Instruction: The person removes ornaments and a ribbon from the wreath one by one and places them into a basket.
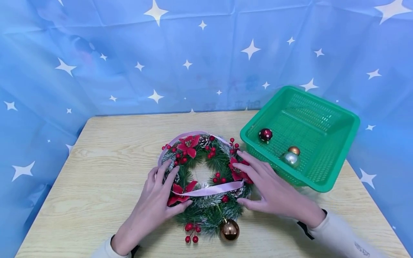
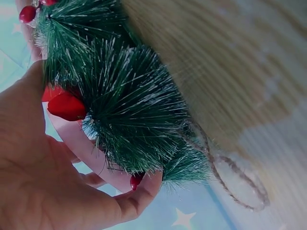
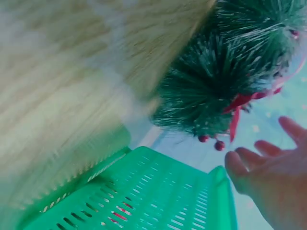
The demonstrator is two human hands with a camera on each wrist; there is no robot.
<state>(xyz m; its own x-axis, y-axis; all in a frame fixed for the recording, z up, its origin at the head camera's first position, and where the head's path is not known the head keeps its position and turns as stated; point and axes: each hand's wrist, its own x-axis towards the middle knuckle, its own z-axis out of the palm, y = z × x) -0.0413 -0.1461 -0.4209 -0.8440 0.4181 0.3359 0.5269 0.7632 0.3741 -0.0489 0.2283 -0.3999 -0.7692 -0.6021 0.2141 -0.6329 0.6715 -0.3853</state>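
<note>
A Christmas wreath (image 1: 206, 204) of green needles, red poinsettias, berries and pinecones lies on the table, with a pink ribbon (image 1: 209, 189) running across it and around its far edge. A shiny brown ball ornament (image 1: 229, 230) hangs at its near side. My left hand (image 1: 158, 197) holds the wreath's left side, thumb and fingers curved around it. A twine loop (image 2: 237, 179) sticks out from the wreath's underside in the left wrist view. At the right side, my right hand (image 1: 267, 186) is spread beside a poinsettia; in the right wrist view, its fingers (image 3: 242, 167) look apart from the needles.
A green perforated basket (image 1: 342, 143) stands at the back right, close to my right hand. Inside it lie a dark red dotted ball (image 1: 265, 134), a silver ball (image 1: 290, 159) and a copper ball (image 1: 294, 150). Behind the wooden table (image 1: 96, 172) hangs a blue starry curtain (image 1: 193, 46).
</note>
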